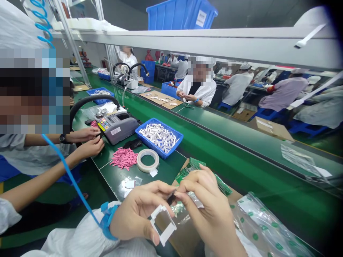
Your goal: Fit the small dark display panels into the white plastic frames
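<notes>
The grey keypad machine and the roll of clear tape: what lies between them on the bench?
The head view shows a black ridged object on the green bench between the machine and the tape roll.

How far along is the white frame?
Nothing finished shows by the hands. In hand: the left hand holds the white plastic frame; the right hand pinches a dark part and silver foil. Still lying out: green circuit-board strips on cardboard, beside a green-dotted clear bag.
</notes>
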Motion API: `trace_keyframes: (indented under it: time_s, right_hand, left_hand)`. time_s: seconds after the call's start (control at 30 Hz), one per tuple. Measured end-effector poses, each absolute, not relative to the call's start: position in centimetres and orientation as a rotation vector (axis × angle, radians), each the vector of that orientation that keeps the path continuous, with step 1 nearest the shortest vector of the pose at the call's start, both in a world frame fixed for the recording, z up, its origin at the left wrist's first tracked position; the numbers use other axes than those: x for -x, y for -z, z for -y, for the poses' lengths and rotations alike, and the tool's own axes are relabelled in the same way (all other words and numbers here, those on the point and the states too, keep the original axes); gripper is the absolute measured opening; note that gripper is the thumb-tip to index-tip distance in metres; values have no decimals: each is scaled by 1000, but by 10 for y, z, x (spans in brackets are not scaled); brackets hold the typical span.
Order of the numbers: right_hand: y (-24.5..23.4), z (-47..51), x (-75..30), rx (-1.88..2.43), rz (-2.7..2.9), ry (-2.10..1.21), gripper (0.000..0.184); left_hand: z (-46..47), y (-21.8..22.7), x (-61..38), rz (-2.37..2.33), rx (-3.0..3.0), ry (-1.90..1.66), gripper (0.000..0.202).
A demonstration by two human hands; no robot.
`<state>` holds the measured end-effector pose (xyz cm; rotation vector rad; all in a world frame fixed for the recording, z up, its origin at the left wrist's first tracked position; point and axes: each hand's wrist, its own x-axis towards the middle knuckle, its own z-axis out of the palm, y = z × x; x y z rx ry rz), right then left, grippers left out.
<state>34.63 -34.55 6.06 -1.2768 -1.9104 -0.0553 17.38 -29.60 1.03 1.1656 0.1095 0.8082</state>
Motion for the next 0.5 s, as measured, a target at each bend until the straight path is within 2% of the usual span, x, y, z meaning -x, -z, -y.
trace_keyframes:
  time_s: [0.23, 0.4, 0.5]
  right_hand:
    - [-42, 340, -335, 1262, 1987, -58, 13]
    - [-38, 340, -322, 1179, 1862, -643, 19]
    - [-11, 331, -307, 1292, 1904, -949, 19]
  left_hand:
    - [299, -1, -167, -277, -964, -845, 36]
    - [305, -9, -138, -407, -990, -1052, 29]
    - [312, -8, -118, -450, -1180, -1202, 30]
